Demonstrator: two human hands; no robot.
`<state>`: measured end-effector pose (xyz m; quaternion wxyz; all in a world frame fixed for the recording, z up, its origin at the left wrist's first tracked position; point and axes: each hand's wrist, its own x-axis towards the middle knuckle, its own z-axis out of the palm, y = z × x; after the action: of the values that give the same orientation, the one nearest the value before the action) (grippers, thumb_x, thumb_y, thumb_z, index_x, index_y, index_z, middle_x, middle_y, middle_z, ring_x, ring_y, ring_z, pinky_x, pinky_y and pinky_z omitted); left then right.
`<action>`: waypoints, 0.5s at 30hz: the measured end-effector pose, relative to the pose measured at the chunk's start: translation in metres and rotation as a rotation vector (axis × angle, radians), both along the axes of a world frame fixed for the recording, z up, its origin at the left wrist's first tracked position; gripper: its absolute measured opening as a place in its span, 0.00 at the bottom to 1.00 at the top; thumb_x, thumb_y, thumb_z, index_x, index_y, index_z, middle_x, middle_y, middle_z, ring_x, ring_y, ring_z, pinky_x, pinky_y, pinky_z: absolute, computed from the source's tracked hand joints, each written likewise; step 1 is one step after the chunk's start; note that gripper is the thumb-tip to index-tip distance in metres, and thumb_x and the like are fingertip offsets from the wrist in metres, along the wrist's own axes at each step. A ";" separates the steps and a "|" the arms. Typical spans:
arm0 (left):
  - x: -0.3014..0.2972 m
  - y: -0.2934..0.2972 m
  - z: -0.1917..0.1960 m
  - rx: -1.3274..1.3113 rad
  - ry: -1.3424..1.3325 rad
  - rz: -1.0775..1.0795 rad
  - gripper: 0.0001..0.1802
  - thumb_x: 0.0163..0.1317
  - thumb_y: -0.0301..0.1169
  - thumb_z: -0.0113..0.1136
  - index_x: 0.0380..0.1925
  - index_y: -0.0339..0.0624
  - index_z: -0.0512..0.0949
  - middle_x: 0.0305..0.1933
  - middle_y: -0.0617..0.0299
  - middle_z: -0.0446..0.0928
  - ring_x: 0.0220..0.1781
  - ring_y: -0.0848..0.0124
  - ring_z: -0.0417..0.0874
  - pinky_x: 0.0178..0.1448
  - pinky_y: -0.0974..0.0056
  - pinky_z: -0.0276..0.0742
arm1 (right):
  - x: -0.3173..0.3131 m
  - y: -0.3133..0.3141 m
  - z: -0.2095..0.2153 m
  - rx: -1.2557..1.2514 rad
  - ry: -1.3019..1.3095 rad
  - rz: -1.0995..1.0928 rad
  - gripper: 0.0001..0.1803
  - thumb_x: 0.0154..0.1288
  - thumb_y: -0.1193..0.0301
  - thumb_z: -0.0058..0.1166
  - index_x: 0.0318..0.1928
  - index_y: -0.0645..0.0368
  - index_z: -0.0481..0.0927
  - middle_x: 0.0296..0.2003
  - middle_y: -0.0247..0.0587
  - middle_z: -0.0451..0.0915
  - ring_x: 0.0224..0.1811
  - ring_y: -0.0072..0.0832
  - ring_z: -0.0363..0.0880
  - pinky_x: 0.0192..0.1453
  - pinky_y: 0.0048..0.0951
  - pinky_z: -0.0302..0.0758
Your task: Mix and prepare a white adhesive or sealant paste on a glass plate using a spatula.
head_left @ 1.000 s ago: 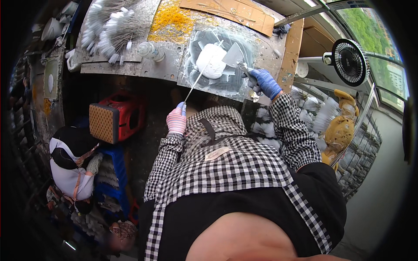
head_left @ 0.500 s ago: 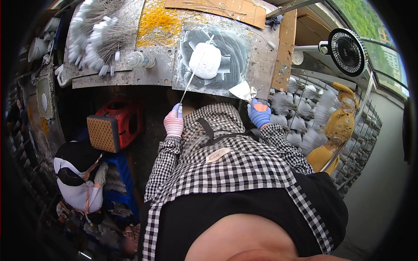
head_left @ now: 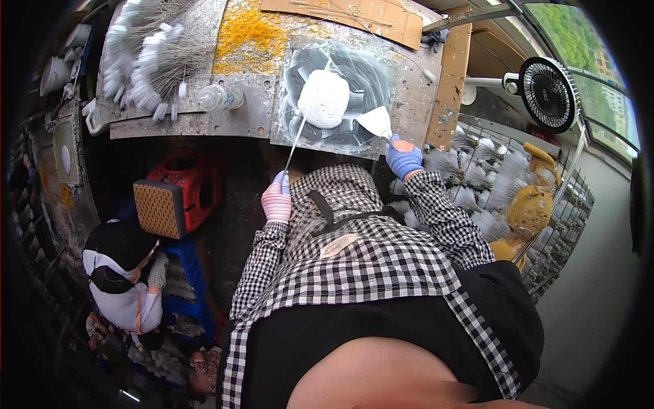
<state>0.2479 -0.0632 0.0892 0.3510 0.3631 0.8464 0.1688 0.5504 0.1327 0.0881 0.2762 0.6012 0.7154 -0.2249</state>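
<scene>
My left hand (head_left: 276, 198), in a striped glove, is closed on the near end of a thin rod (head_left: 295, 144). The rod reaches up over the table edge to a rounded white mound of paste (head_left: 331, 102); its far end is hard to make out against the white. My right hand (head_left: 405, 158), in a blue glove with a pinkish patch, grips a scraper (head_left: 375, 122). Its broad blade is coated white and sits over the near right part of the smeared square plate (head_left: 289, 129), to the right of the mound and apart from it.
Bundles of thin wires with white ends (head_left: 153, 65), scattered yellow rings (head_left: 248, 34) and a clear glass jar (head_left: 216, 97) share the table's left side. A black fan (head_left: 547, 94) stands at right above racked bundles (head_left: 507, 177). Another person (head_left: 126, 290) sits lower left beside a red stool-like object (head_left: 197, 178).
My right hand has moved slightly up, bringing the scraper blade from the plate's near corner farther in over it. My left hand has shifted slightly right and down with the rod.
</scene>
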 end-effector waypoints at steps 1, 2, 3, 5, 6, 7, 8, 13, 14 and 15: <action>0.001 0.000 -0.001 -0.007 -0.008 0.013 0.14 0.69 0.39 0.57 0.48 0.44 0.82 0.36 0.43 0.81 0.37 0.50 0.83 0.42 0.56 0.77 | 0.004 0.017 -0.004 -0.009 -0.010 0.057 0.13 0.66 0.68 0.42 0.40 0.62 0.78 0.32 0.55 0.84 0.36 0.51 0.85 0.38 0.49 0.80; 0.002 0.000 -0.002 -0.014 -0.015 0.030 0.14 0.69 0.39 0.57 0.48 0.44 0.82 0.36 0.43 0.81 0.37 0.49 0.83 0.42 0.55 0.77 | 0.005 0.035 -0.005 -0.019 -0.019 0.117 0.13 0.66 0.68 0.42 0.40 0.62 0.78 0.32 0.55 0.84 0.37 0.51 0.85 0.38 0.49 0.80; 0.005 -0.001 -0.002 -0.015 -0.014 0.038 0.14 0.69 0.39 0.57 0.48 0.44 0.82 0.36 0.43 0.81 0.37 0.49 0.83 0.42 0.55 0.77 | 0.006 0.055 -0.005 -0.038 -0.026 0.196 0.12 0.65 0.69 0.43 0.39 0.62 0.78 0.32 0.56 0.84 0.37 0.49 0.86 0.39 0.49 0.80; 0.008 -0.003 0.000 -0.006 0.029 0.049 0.13 0.69 0.38 0.57 0.48 0.46 0.82 0.36 0.44 0.81 0.37 0.48 0.82 0.41 0.55 0.77 | 0.006 0.093 -0.015 0.038 0.046 0.335 0.10 0.64 0.69 0.45 0.37 0.61 0.78 0.30 0.56 0.84 0.34 0.49 0.85 0.35 0.49 0.80; 0.010 -0.003 -0.002 -0.005 0.027 0.054 0.13 0.69 0.38 0.57 0.48 0.46 0.82 0.36 0.44 0.81 0.37 0.48 0.82 0.41 0.55 0.77 | 0.000 0.116 -0.016 0.039 0.031 0.405 0.10 0.64 0.69 0.45 0.37 0.60 0.78 0.30 0.55 0.84 0.33 0.49 0.85 0.35 0.49 0.79; 0.012 -0.006 -0.003 -0.006 0.015 0.067 0.13 0.69 0.38 0.57 0.48 0.47 0.82 0.36 0.44 0.82 0.37 0.48 0.82 0.41 0.55 0.77 | -0.009 0.138 -0.019 0.038 0.025 0.479 0.09 0.63 0.68 0.45 0.37 0.58 0.78 0.29 0.55 0.83 0.33 0.49 0.85 0.34 0.49 0.79; 0.014 -0.010 -0.003 -0.008 -0.002 0.081 0.13 0.69 0.37 0.57 0.49 0.48 0.82 0.36 0.45 0.82 0.37 0.48 0.82 0.41 0.54 0.77 | -0.021 0.160 -0.016 0.072 0.060 0.550 0.08 0.63 0.68 0.46 0.36 0.56 0.78 0.28 0.52 0.83 0.32 0.48 0.85 0.34 0.48 0.79; 0.027 -0.033 -0.009 0.049 0.060 0.077 0.13 0.68 0.37 0.57 0.49 0.47 0.82 0.32 0.43 0.81 0.33 0.48 0.82 0.38 0.51 0.77 | -0.097 0.262 -0.037 0.150 0.079 1.011 0.08 0.61 0.67 0.47 0.33 0.54 0.79 0.27 0.48 0.83 0.31 0.45 0.84 0.33 0.46 0.78; 0.028 -0.035 -0.010 0.045 0.061 0.084 0.13 0.68 0.37 0.57 0.49 0.47 0.82 0.32 0.43 0.81 0.33 0.48 0.82 0.38 0.51 0.77 | -0.113 0.278 -0.037 0.189 0.179 1.112 0.08 0.61 0.67 0.48 0.34 0.54 0.79 0.28 0.48 0.83 0.32 0.45 0.84 0.34 0.45 0.79; 0.030 -0.038 -0.012 0.036 0.077 0.056 0.14 0.68 0.37 0.57 0.49 0.47 0.82 0.32 0.44 0.81 0.32 0.49 0.83 0.38 0.52 0.78 | -0.134 0.289 -0.037 0.211 0.165 1.196 0.07 0.60 0.68 0.49 0.33 0.55 0.80 0.27 0.47 0.83 0.33 0.45 0.84 0.35 0.44 0.79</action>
<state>0.2776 -0.1010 0.0772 0.3065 0.3519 0.8660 0.1798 0.4160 0.4212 0.0516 0.2374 0.1001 0.9662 -0.0047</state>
